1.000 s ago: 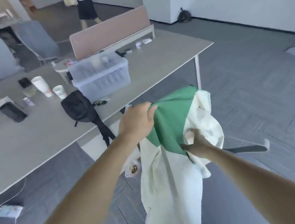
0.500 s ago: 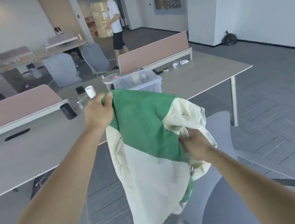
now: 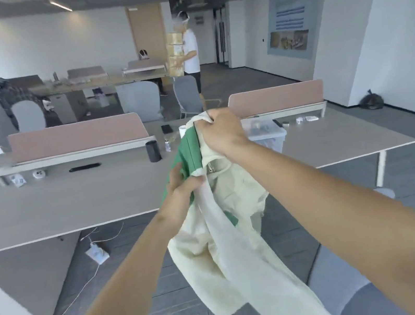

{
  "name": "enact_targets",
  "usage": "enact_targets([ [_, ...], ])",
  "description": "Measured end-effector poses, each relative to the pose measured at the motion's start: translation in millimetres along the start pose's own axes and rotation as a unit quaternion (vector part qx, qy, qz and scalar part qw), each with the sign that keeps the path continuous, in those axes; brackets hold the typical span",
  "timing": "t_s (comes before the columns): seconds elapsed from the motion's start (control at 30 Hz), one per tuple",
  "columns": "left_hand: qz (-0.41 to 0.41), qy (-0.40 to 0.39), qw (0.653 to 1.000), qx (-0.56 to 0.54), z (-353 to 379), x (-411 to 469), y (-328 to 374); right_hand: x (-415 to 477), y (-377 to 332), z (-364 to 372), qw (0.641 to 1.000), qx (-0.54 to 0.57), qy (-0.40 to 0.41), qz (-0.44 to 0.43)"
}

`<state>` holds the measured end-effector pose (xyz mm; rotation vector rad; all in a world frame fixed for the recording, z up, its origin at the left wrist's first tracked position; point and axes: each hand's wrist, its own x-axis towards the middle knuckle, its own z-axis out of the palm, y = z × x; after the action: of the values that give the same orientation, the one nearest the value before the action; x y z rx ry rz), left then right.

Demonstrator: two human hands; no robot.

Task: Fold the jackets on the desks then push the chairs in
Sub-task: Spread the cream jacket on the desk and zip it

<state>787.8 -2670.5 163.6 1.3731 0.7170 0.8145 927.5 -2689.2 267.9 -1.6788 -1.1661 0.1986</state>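
The jacket [image 3: 226,258] is held in the air just short of the bench [image 3: 71,202], its length hanging down from two closed grips, the right hand [image 3: 221,134] clenched on its top edge, above and beyond the left hand [image 3: 182,191], which pinches the green edge.

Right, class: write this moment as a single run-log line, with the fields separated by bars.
jacket: unfolded, held in air before desk | left hand: grips it lower down | right hand: grips its top edge
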Motion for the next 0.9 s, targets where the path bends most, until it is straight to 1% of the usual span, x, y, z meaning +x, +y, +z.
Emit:
enact_targets([
  [0.1,0.037,0.046,0.996,0.072,-32,-18,0,-7,-33,50,0.999,0.011,-0.032,0.005],
  [0.2,0.056,0.159,0.979,0.118,-65,-29,10,-25,-61,88,0.994,0.042,-0.095,0.024],
  [0.23,0.059,0.186,0.969,0.152,-81,-31,13,-30,-68,97,0.991,0.044,-0.12,0.029],
  [0.27,0.058,0.199,0.96,0.188,-94,-34,17,-32,-73,103,0.988,0.049,-0.143,0.027],
  [0.33,0.051,0.201,0.954,0.217,-120,-38,22,-35,-79,106,0.976,0.09,-0.198,0.02],
  [0.43,0.065,0.22,0.951,0.206,-151,-42,34,-43,-68,101,0.935,0.203,-0.289,0.035],
  [0.47,0.07,0.24,0.949,0.194,-159,-43,39,-49,-59,100,0.929,0.207,-0.305,0.034],
  [0.5,0.073,0.257,0.948,0.173,-167,-43,42,-58,-48,101,0.937,0.164,-0.309,0.014],
  [0.53,0.072,0.266,0.95,0.147,-175,-44,46,-68,-35,105,0.945,0.098,-0.311,-0.022],
  [0.57,0.073,0.271,0.952,0.122,-181,-45,50,-81,-20,110,0.942,0.026,-0.329,-0.066],
  [0.6,0.073,0.274,0.954,0.097,-185,-46,55,-94,-5,117,0.924,-0.05,-0.362,-0.111],
  [0.67,0.074,0.279,0.957,0.024,-192,-50,63,-121,16,138,0.868,-0.198,-0.421,-0.173],
  [0.7,0.075,0.279,0.957,-0.017,-195,-53,66,-132,22,153,0.846,-0.261,-0.426,-0.187],
  [0.73,0.074,0.28,0.956,-0.043,-197,-56,69,-143,27,168,0.834,-0.304,-0.418,-0.194],
  [0.77,0.07,0.282,0.955,-0.053,-200,-59,71,-152,29,182,0.836,-0.321,-0.4,-0.196],
  [0.8,0.066,0.28,0.956,-0.048,-204,-61,71,-158,30,194,0.854,-0.305,-0.372,-0.199],
  [0.83,0.063,0.282,0.957,-0.041,-208,-63,72,-160,30,203,0.888,-0.248,-0.338,-0.187],
  [0.87,0.061,0.287,0.955,-0.03,-214,-66,72,-158,25,208,0.924,-0.169,-0.305,-0.155],
  [0.9,0.06,0.296,0.953,-0.017,-222,-68,73,-154,18,209,0.951,-0.082,-0.28,-0.099],
])
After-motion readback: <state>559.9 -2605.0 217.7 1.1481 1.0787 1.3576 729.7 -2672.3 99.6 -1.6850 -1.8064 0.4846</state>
